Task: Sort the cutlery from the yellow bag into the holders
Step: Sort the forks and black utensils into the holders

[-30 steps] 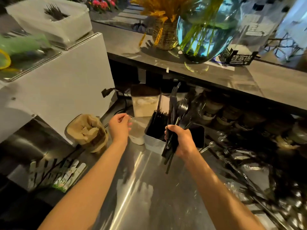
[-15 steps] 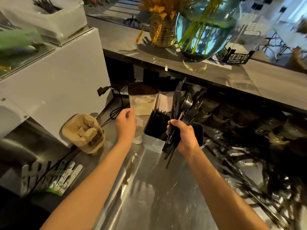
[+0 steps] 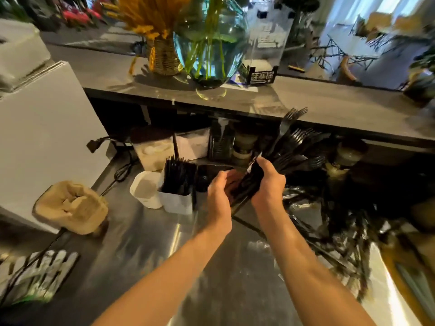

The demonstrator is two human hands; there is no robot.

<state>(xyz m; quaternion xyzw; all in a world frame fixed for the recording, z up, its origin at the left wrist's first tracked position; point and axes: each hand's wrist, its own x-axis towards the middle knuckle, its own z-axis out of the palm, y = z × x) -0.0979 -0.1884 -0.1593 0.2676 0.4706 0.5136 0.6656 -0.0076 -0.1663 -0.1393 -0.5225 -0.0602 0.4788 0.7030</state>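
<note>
Step in hand: mid-sort, a bundle being readied for a holder. The right hand (image 3: pixel 268 182) has its fingers curled round a bundle of black plastic forks (image 3: pixel 292 147), gripping low on the handles; the tines fan out up and to the right, handle ends poking out below the fist toward the steel counter (image 3: pixel 146 267). The left hand (image 3: pixel 217 189) is at the handle end of the same bundle, fingers curled against it; whether it pinches one piece or only steadies the lot cannot be told, too blurred. The white holder (image 3: pixel 175 201) stands just left of the left hand and is already packed with upright black cutlery; a dark compartment (image 3: pixel 207 177) beside it looks less full. A white cup (image 3: pixel 144 189) touches the holder's left side. More loose cutlery (image 3: pixel 341 231) lies heaped on the counter to the right; the yellow bag is not clearly identifiable, only a yellowish edge at far right. Next move, as a judgement: square the handles, swing the bundle left over the matching compartment, lower it handles first. Risk: the splayed tines snag on forks already standing there.
</note>
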